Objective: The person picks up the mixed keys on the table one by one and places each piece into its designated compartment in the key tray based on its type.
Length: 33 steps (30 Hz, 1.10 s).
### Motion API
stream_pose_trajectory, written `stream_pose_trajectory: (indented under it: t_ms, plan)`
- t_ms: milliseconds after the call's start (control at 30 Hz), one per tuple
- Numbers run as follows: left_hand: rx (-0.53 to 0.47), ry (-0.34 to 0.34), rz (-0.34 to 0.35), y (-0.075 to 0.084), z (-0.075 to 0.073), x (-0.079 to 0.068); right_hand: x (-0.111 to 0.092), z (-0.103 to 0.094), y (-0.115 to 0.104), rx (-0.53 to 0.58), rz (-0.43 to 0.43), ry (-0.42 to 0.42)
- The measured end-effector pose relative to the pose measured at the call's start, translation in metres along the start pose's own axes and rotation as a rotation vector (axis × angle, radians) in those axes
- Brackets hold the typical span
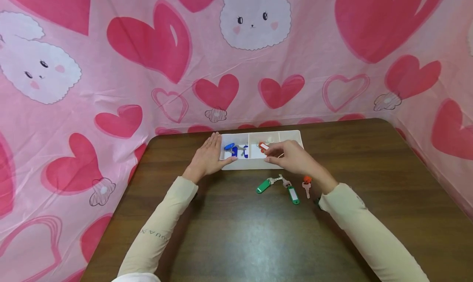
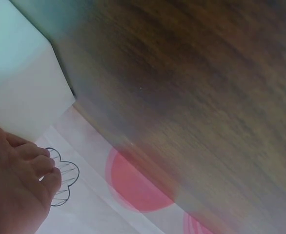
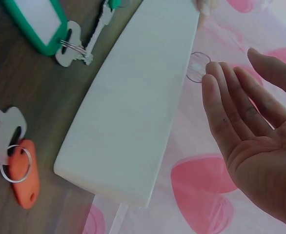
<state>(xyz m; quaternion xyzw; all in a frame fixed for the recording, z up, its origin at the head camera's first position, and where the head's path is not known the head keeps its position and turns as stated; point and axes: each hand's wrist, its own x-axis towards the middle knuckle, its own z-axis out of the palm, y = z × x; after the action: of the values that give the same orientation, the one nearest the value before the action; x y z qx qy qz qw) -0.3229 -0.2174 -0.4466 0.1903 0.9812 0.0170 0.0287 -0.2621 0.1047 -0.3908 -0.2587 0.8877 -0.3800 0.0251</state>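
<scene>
A white divided box (image 1: 236, 163) lies lengthwise on the table. My left hand (image 1: 209, 157) rests along its left end, fingers extended, thumb over the front rim. Keys with blue tags (image 1: 229, 146) lie in the left compartment. My right hand (image 1: 293, 155) hovers over the middle compartment; in the right wrist view its thumb and loosely bent fingers (image 3: 231, 105) stand apart with nothing between them. Just by those fingertips, a red key tag (image 1: 263, 146) with a white label lies in the middle compartment. The right compartment is partly hidden behind the hand.
On the table in front of the box lie two keys with green tags (image 1: 264, 186) and a key with an orange tag (image 1: 307, 178), close to the right wrist. A pink cloth with hearts (image 1: 218, 91) hangs behind the brown table (image 1: 236, 232).
</scene>
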Motion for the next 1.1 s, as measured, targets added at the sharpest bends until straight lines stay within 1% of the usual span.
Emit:
stream_pose_trajectory:
  t_ms: [200,367,733,833,967,1100]
  plan:
    - [0.01,0.0,0.001,0.0,0.0,0.0,-0.008,0.006,0.003,-0.004,0.037,-0.018]
    - [0.011,0.001,0.001,0.0,0.0,0.0,-0.014,0.01,0.006,0.011,0.037,-0.036]
    - [0.011,0.009,0.002,0.0,0.0,0.0,-0.023,0.02,0.017,0.004,0.051,-0.111]
    - [0.005,0.007,0.001,0.0,0.0,-0.001,-0.024,0.023,0.018,-0.019,0.043,-0.128]
    - [-0.003,-0.003,-0.004,0.0,-0.001,-0.001,-0.026,0.026,0.02,-0.084,0.001,-0.137]
    - [-0.006,-0.008,-0.006,0.001,-0.001,-0.001,-0.026,0.03,0.021,-0.123,-0.024,-0.156]
